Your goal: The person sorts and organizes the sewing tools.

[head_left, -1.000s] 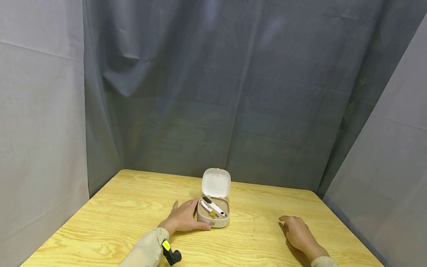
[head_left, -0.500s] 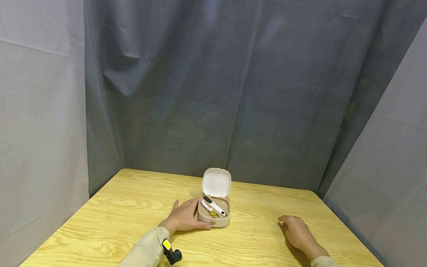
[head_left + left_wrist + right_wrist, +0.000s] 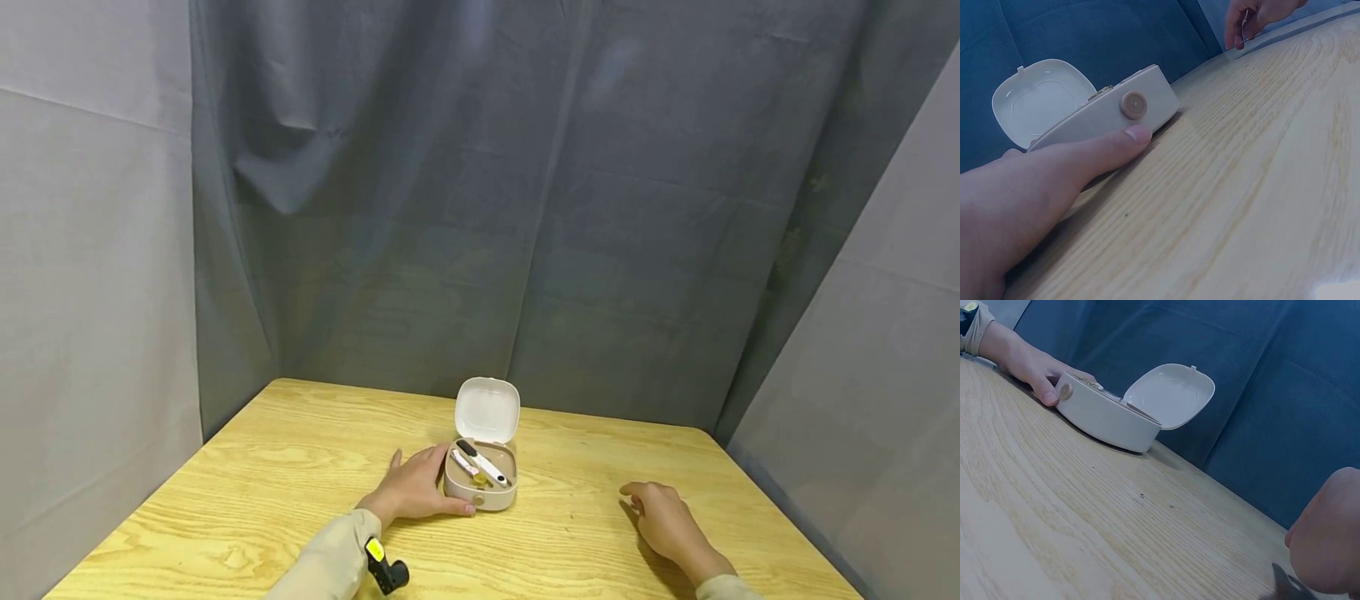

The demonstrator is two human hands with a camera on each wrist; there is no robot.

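1. The right hand (image 3: pixel 671 525), loosely curled, lies near the worktop's (image 3: pixel 262 483) right edge; whether it pinches something small cannot be told.
2. The case (image 3: pixel 480 487), mid-worktop, lid up, is best kept steadied by the left hand (image 3: pixel 415 490), fingers straight, thumb along its front.

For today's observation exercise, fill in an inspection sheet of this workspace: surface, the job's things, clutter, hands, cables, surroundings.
Surface: wooden table, pale grain.
Job's things: small beige case, lid up; a white tool with a dark tip and small bits inside.
Clutter: nothing seen.
Hands: left hand rests against the case, thumb at its front; right hand on the table, apart from the case, pinching a small thing too unclear to name.
Cables: nothing seen.
Surroundings: grey-blue curtain behind, pale cloth walls at the sides.
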